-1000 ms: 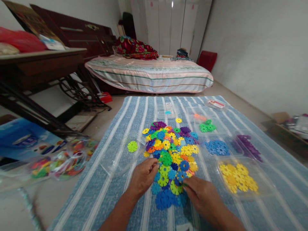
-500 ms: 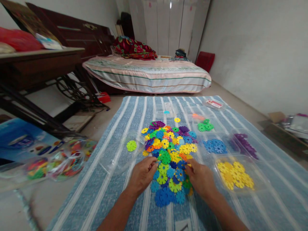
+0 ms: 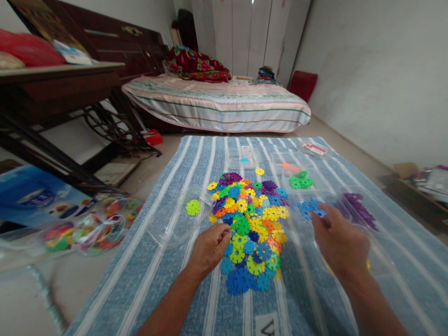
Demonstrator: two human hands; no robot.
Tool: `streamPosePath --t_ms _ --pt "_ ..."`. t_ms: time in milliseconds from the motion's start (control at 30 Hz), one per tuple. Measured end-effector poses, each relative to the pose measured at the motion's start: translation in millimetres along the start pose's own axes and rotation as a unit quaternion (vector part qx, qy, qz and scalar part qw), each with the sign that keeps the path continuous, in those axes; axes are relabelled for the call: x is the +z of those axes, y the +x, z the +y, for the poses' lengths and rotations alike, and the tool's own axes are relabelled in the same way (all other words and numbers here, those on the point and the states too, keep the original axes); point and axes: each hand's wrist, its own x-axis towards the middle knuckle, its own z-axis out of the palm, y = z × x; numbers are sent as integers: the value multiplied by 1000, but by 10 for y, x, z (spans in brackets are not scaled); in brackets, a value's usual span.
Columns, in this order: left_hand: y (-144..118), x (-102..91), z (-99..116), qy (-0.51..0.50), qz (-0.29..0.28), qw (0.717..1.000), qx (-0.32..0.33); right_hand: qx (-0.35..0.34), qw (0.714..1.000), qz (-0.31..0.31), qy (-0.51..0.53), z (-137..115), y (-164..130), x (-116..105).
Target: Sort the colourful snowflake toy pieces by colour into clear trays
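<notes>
A heap of colourful flower-shaped plastic discs [image 3: 242,224] lies on the striped cloth. At its left edge is my left hand [image 3: 212,247], thumb and fingers pinched together beside the green discs; what they hold, if anything, is hidden. My right hand [image 3: 341,240] hovers at the clear box of blue discs [image 3: 305,208], fingers curled, with a blue disc [image 3: 319,213] at the fingertips. Its forearm and palm cover most of the box of yellow discs. Purple discs [image 3: 359,210] fill a narrow box to the right.
Green discs [image 3: 301,180] and an orange disc [image 3: 290,166] sit in clear boxes farther back. A lime disc [image 3: 192,207] lies on a clear tray at left. Bags of coloured pieces [image 3: 100,233] rest on the floor, near a sewing-machine table [image 3: 63,74]. A bed [image 3: 220,105] stands beyond.
My right hand has moved from the heap rightward to the box of blue discs, and a dark blue disc is gone from the heap's right side. The left hand has stayed nearly still.
</notes>
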Motion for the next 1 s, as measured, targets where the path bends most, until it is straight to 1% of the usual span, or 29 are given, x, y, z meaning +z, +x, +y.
streamPosePath --t_ms 33,100,167,233,267,333,533,767,900,1000 --pt "0 -1 1 -3 1 1000 0 -10 1000 -18 16 -12 -26 -1" --pt "-1 -1 3 -8 3 1000 -3 -53 992 -79 80 -84 -157 17" --pt "-2 0 5 -6 2 1000 -5 -97 972 -163 137 -192 -346 55" --pt "-5 2 6 -2 0 1000 -5 -121 952 -231 163 -298 -524 98" --pt "-7 4 6 0 -2 1000 -4 -130 945 -251 167 -341 -593 116" --pt "-12 7 6 3 -4 1000 -1 -143 936 -272 172 -396 -682 144" --pt "-19 8 14 3 -1 1000 -4 -157 925 -304 163 -404 -701 190" --pt "-14 -3 23 -1 -7 1000 -9 -130 949 -258 125 -430 -537 333" --pt "-13 -1 17 -7 -6 1000 -8 -155 952 -253 79 -487 -421 424" --pt "-14 4 7 -8 -4 1000 -12 -172 951 -246 74 -519 -410 464"
